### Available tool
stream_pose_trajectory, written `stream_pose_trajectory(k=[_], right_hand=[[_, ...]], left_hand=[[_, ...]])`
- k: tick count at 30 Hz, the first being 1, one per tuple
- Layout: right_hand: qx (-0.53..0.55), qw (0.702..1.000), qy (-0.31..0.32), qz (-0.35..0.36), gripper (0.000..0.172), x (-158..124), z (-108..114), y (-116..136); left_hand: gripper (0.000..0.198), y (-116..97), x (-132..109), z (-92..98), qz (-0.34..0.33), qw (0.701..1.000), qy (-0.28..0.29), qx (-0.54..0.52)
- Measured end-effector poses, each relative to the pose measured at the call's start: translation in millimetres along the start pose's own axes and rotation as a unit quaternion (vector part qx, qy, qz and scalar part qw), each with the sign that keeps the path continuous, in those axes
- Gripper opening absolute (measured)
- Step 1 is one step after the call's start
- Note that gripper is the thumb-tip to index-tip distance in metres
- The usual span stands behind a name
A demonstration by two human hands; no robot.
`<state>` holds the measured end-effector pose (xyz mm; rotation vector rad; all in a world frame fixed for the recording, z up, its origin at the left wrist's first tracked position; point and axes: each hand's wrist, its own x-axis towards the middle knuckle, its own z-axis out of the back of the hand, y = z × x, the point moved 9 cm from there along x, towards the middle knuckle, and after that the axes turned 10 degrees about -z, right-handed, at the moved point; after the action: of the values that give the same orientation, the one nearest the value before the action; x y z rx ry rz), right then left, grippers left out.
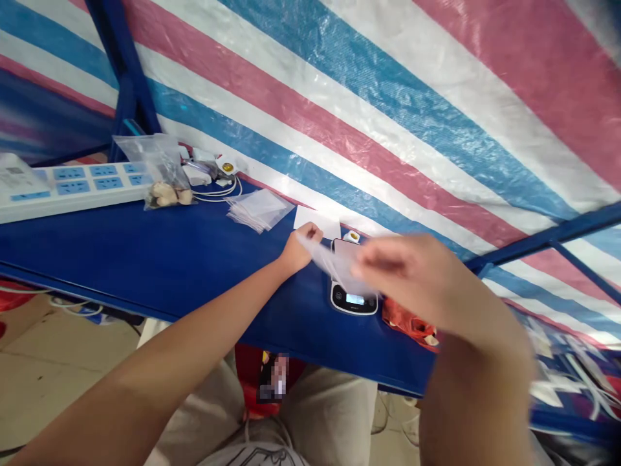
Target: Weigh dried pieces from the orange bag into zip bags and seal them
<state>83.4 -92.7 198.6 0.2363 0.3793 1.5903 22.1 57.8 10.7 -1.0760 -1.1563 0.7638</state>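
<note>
Between my two hands stretches a small translucent plastic bag [330, 262], smeared by motion. My left hand [299, 250] is closed on its left corner, fingers pinched together. At its right side my right hand [405, 265] is blurred, the fingers curled toward the bag's edge; whether they grip it I cannot make out. Under the bag stands a kitchen scale [353, 303] with a lit display, its plate partly covered by the bag. A red bag [407, 320] lies just right of the scale, half behind my right forearm. Behind my left hand is a white sheet [320, 222].
A stack of flat clear bags [259, 208] lies left of the sheet on the blue table [145, 259]. Farther left are a bag with pale pieces [169, 193], cables [220, 191] and a white power strip [92, 188]. A striped tarp [310, 116] hangs behind the table.
</note>
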Motion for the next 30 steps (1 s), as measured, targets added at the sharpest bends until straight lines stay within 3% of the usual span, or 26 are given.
stream_pose_trajectory(k=[2,4,5,7,8,11,14,19,21,23,26,30], right_hand=[[0.01,0.997,0.077,-0.024,0.025,-66,-2,-24],[0.034,0.991,0.117,-0.059,0.02,-115,-9,-51],[0.046,0.988,0.114,-0.089,0.022,-132,-12,-67],[0.062,0.983,0.086,-0.149,0.028,-158,-17,-97],[0.062,0.981,0.061,-0.174,0.03,-170,-19,-110],[0.05,0.97,-0.031,-0.236,0.033,-205,-21,-144],[0.057,0.951,-0.101,-0.287,0.035,-238,-27,-165],[0.096,0.932,-0.069,-0.344,0.034,-249,-62,-175],[0.091,0.93,-0.049,-0.354,0.032,-240,-76,-173],[0.078,0.932,-0.034,-0.353,0.032,-228,-86,-171],[0.059,0.933,-0.045,-0.351,0.035,-218,-90,-177],[0.043,0.926,-0.048,-0.372,0.039,-220,-92,-193]], left_hand=[[0.026,-27,-5,-19.5,-0.038,0.996,0.051,-0.07],[0.036,-68,-24,-64.3,-0.069,0.962,0.195,-0.18],[0.043,-90,-45,-98.1,-0.066,0.914,0.328,-0.229],[0.057,-132,-104,-152.6,-0.058,0.772,0.557,-0.302],[0.068,-145,-132,-172.1,-0.05,0.705,0.634,-0.314],[0.107,-154,-191,-216.0,0.009,0.59,0.741,-0.321],[0.117,-145,-224,-243.1,0.026,0.549,0.771,-0.322],[0.072,-131,-268,-251.8,0.097,0.422,0.808,-0.399],[0.063,-118,-278,-251.3,0.137,0.401,0.814,-0.397],[0.054,-105,-280,-249.7,0.162,0.404,0.809,-0.395],[0.045,-94,-272,-247.5,0.181,0.433,0.782,-0.411],[0.047,-89,-261,-249.1,0.164,0.47,0.757,-0.423]])
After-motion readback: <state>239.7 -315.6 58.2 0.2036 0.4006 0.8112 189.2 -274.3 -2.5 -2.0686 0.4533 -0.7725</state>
